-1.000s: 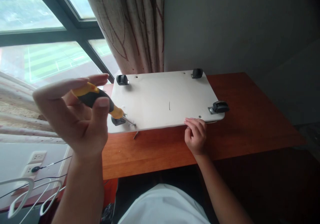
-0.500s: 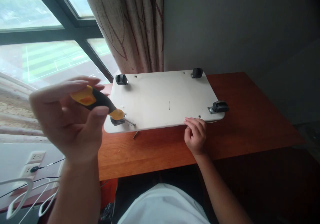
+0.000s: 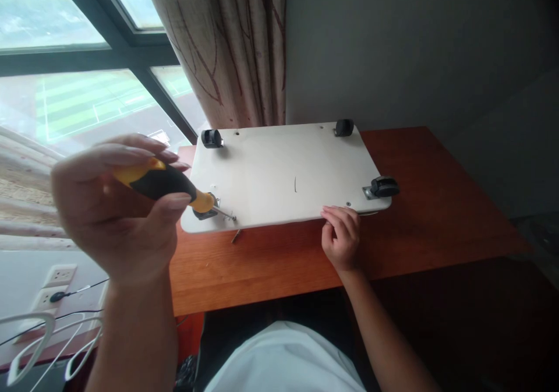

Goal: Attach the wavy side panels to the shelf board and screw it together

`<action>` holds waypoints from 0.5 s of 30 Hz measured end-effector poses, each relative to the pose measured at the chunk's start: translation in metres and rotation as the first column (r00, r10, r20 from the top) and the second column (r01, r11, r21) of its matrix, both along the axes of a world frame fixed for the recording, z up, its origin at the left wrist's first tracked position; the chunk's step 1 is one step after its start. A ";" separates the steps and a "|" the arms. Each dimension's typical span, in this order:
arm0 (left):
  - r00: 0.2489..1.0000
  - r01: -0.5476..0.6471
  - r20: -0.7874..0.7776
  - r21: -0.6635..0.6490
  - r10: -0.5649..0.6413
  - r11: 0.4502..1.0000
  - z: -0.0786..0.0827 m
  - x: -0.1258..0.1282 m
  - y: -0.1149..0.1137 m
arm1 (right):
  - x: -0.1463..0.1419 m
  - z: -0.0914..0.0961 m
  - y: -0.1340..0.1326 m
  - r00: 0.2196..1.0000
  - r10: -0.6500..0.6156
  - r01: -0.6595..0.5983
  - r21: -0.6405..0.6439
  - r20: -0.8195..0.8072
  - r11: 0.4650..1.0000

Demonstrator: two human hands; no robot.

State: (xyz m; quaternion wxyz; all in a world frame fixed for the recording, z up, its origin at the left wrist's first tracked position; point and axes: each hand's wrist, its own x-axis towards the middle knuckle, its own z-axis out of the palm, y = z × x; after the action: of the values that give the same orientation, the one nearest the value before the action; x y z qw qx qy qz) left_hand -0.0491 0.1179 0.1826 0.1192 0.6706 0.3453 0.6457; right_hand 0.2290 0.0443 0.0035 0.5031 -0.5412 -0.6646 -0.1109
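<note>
My left hand (image 3: 131, 211) is wrapped round a yellow and black screwdriver (image 3: 163, 183). The shaft slants down to the right, its tip at a screw (image 3: 234, 218) in the near left corner of a white board (image 3: 266, 170). Under the screwdriver's neck sits a black caster (image 3: 204, 211), partly covered. Similar casters stand at the far left corner (image 3: 212, 139), the far right corner (image 3: 345, 127) and the near right corner (image 3: 384, 186). On the board's front edge, my right hand (image 3: 342, 239) rests with curled fingers over the rim, thumb side lower down.
The board lies on a reddish wooden table (image 3: 271, 269). A thin metal rod or screw (image 3: 236, 236) shows just under its front edge. At left are a window, curtains (image 3: 231, 48), a wall socket (image 3: 61, 275) and white cables (image 3: 26, 345). A grey wall stands behind.
The screwdriver's handle has turned about its length in my left hand, showing more black and less yellow. Its tip stays at the same screw. My right hand has not moved.
</note>
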 end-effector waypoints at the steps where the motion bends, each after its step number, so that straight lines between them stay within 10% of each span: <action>1: 0.998 -0.065 -0.010 0.024 0.065 0.998 -0.002 -0.002 0.001 | 0.000 -0.001 0.000 1.000 -0.003 0.003 0.001 0.001 1.000; 15: 0.998 0.011 0.049 0.267 -0.025 0.964 -0.014 0.002 0.025 | 0.000 -0.002 -0.001 1.000 0.000 0.000 -0.002 -0.005 1.000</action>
State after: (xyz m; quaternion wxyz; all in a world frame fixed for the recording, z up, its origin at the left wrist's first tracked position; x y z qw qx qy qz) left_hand -0.0469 0.1430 0.1681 0.0428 0.6666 0.2459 0.7024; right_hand 0.2292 0.0436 0.0014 0.5043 -0.5418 -0.6635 -0.1088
